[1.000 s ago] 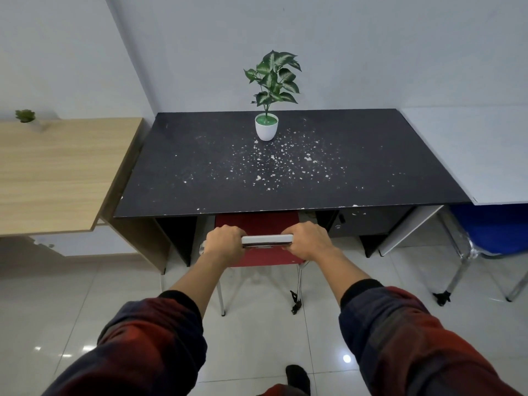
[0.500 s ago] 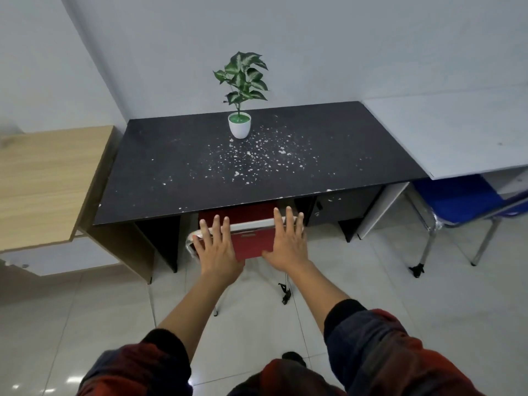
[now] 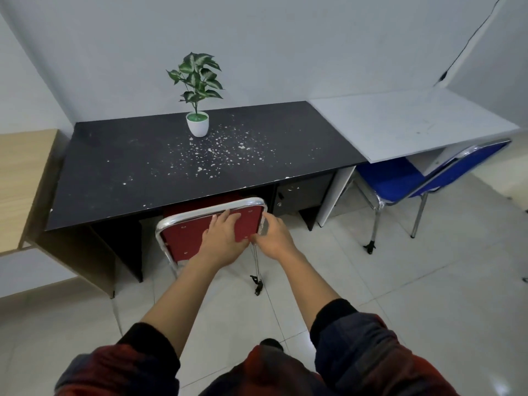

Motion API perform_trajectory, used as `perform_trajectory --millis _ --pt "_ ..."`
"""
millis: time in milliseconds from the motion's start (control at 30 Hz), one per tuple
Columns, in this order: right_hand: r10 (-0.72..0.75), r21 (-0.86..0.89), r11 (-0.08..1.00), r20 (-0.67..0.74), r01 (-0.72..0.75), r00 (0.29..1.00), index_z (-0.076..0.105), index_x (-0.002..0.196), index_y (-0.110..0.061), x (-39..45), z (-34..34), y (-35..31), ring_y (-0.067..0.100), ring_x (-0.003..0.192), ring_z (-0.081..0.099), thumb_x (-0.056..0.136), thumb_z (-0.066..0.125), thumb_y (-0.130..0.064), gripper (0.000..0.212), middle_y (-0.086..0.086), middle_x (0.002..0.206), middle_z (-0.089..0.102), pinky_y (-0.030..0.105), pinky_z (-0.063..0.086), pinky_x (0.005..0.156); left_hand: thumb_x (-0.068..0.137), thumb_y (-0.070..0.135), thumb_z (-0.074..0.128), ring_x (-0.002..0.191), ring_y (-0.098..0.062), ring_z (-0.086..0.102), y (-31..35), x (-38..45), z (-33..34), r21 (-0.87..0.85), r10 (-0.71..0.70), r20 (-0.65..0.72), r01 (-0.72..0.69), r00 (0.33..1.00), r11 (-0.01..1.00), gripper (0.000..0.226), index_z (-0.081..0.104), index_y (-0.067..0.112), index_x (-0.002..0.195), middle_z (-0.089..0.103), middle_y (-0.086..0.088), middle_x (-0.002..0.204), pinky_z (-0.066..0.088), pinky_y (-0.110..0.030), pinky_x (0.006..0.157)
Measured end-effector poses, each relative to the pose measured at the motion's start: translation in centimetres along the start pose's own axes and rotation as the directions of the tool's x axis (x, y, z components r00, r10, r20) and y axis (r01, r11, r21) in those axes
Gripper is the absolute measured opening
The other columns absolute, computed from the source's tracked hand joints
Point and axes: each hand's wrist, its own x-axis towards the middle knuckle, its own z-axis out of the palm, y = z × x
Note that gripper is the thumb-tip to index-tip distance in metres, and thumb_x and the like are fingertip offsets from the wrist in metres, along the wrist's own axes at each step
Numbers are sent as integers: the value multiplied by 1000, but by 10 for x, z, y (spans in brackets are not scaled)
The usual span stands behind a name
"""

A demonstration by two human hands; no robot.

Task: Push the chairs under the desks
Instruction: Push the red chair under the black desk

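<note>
Fingers of the left hand (image 3: 221, 243) lie flat on the red chair (image 3: 211, 231) back, the right hand (image 3: 273, 235) curls round its frame edge, seat already under the black desk (image 3: 143, 167); an off-centre shove could jam knuckles against the desk edge.

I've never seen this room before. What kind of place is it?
Probably an office or study room: a black desk with a red chair under it, a white desk with a blue chair, and a small potted plant.

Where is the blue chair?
The blue chair is on the right of the head view, its seat partly under the white desk, right of the black desk and the red chair.
</note>
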Motion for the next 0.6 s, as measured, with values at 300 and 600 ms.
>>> perform_trajectory --millis 300,600 --pt "28 109 994 -10 -27 1000 49 141 -20 -49 3 2 16 116 53 89 70 -32 57 3 135 53 29 44 87 87 34 70 137 -25 39 -6 -49 -3 -112 9 34 -5 999 994 55 52 18 136 43 -6 148 35 -47 112" --pt "-56 210 977 145 24 988 56 132 -20 -89 49 -29 19 111 57 89 70 -27 45 3 123 58 29 47 90 88 25 71 104 -16 56 -44 -127 -24 -346 -238 -98 191 966 919 38 61 14 123 60 -4 123 42 -23 82"
